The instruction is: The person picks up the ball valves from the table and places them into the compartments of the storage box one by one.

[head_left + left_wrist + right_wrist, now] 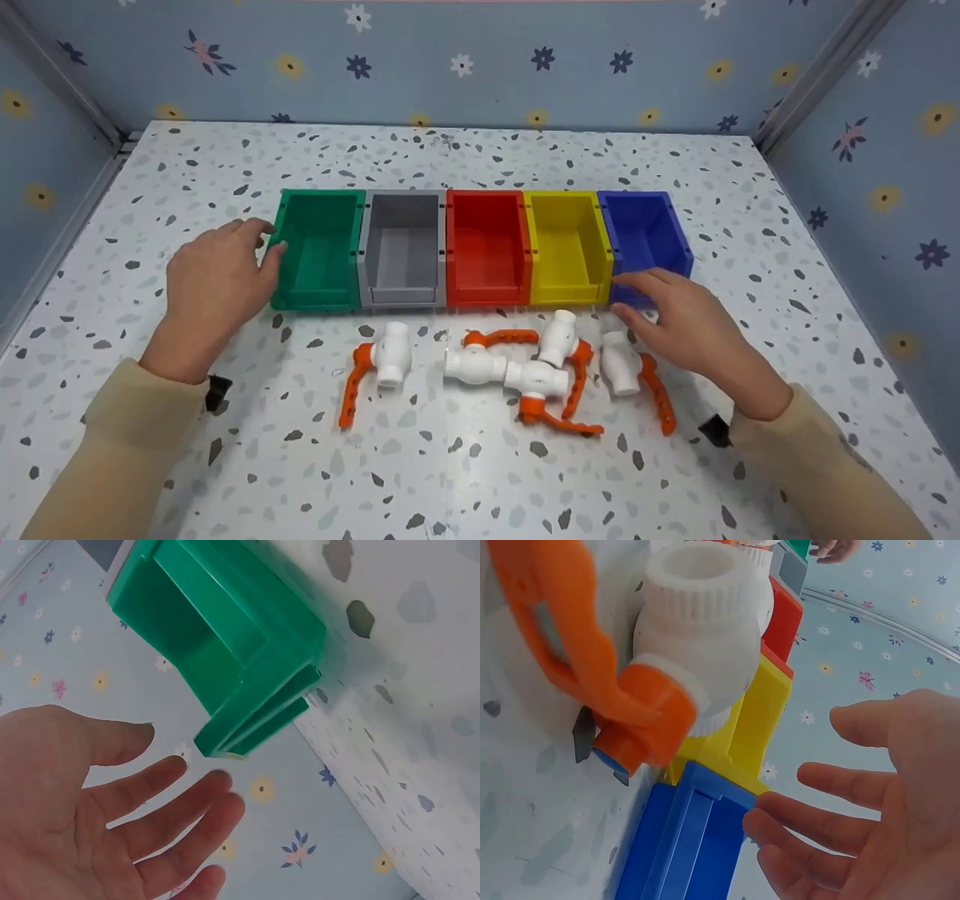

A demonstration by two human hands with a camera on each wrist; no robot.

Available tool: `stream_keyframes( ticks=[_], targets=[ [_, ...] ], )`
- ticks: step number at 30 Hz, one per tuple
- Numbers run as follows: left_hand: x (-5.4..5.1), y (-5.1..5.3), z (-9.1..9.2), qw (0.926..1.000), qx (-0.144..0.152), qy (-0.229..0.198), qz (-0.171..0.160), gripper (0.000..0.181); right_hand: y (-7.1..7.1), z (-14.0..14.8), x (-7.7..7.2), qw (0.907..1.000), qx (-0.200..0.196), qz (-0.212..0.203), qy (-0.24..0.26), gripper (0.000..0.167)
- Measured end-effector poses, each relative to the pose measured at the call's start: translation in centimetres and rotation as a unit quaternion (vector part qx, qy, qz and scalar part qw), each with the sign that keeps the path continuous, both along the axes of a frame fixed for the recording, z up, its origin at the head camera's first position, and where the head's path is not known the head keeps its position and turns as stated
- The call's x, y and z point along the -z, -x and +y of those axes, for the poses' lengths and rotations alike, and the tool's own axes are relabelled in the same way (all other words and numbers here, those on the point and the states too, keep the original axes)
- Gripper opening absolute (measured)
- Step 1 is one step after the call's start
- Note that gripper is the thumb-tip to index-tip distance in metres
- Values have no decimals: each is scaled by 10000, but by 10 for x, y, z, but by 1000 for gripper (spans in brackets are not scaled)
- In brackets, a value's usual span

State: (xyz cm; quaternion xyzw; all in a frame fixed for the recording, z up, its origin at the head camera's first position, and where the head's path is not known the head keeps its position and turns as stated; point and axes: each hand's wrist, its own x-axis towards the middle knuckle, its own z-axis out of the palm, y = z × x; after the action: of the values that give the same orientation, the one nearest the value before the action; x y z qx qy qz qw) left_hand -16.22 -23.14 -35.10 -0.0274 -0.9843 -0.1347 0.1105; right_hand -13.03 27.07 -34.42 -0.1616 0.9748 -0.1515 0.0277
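My left hand (pixel 217 274) is beside the left wall of the green bin (pixel 319 298); the left wrist view shows its fingers (pixel 161 821) spread, holding nothing. My right hand (pixel 686 319) is over the front of the blue bin (pixel 681 255). In the right wrist view its fingers (pixel 817 825) are loosely extended, with nothing held. Several white ball valves with orange lever handles lie before the bins: one valve (pixel 394 354) apart at left, a cluster including a valve (pixel 476 365) in the middle, and another valve (pixel 621 364) nearest my right hand.
Between the green and blue bins stand a grey bin (pixel 405 296), a red bin (pixel 487 296) and a yellow bin (pixel 566 294), joined in one row. They rest on a speckled white table (pixel 450 480). Flower-patterned walls (pixel 487 82) enclose the back and sides.
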Motion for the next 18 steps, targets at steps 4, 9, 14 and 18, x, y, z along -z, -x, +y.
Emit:
stream_keyframes(
  ticks=[4, 9, 14, 18],
  targets=[
    [0, 1, -6, 9986, -107, -181, -486, 40, -2, 3, 0, 10000, -44, -7, -4, 43],
    [2, 2, -12, 9964, -165, -402, -724, 36, -5, 8, 0, 9995, -250, 4, 176, 37],
    [4, 4, -17, 9930, -154, -677, -951, 34, -8, 14, 1, 9985, -427, -125, 318, 32],
    [5, 7, -19, 9910, -104, -806, -1066, 35, -12, 19, 1, 9968, -581, -401, 376, 33]
  ],
)
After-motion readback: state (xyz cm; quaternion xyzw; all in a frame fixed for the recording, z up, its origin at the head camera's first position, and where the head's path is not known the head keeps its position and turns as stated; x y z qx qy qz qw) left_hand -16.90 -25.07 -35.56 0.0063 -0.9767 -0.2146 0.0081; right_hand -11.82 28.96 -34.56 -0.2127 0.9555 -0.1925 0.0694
